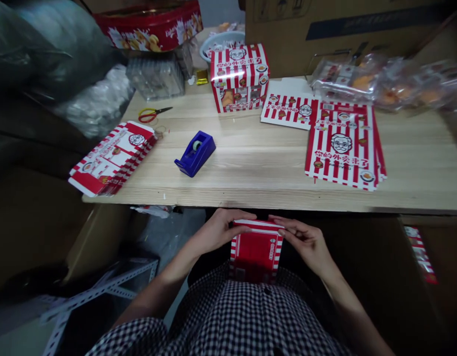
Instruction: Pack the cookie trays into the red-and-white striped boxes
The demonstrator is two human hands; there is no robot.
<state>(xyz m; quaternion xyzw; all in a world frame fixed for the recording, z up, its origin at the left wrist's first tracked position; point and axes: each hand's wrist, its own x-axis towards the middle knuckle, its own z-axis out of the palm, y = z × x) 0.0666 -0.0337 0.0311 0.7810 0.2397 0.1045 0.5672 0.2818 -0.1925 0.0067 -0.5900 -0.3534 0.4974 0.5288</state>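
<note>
A red-and-white striped carton [256,252] rests against my lap below the table's front edge. My left hand [217,230] grips its upper left corner with fingers curled over the top flap. On the other side my right hand [306,240] pinches the upper right corner. Both hands are closed on the carton.
On the wooden table [258,173]: a blue tape dispenser [194,153], scissors [151,114], flat striped cartons at left [113,158] and right [343,146], an assembled striped box [239,78], bagged snacks [384,81]. A big cardboard box [324,29] stands behind. Metal brackets [98,291] lie on the floor.
</note>
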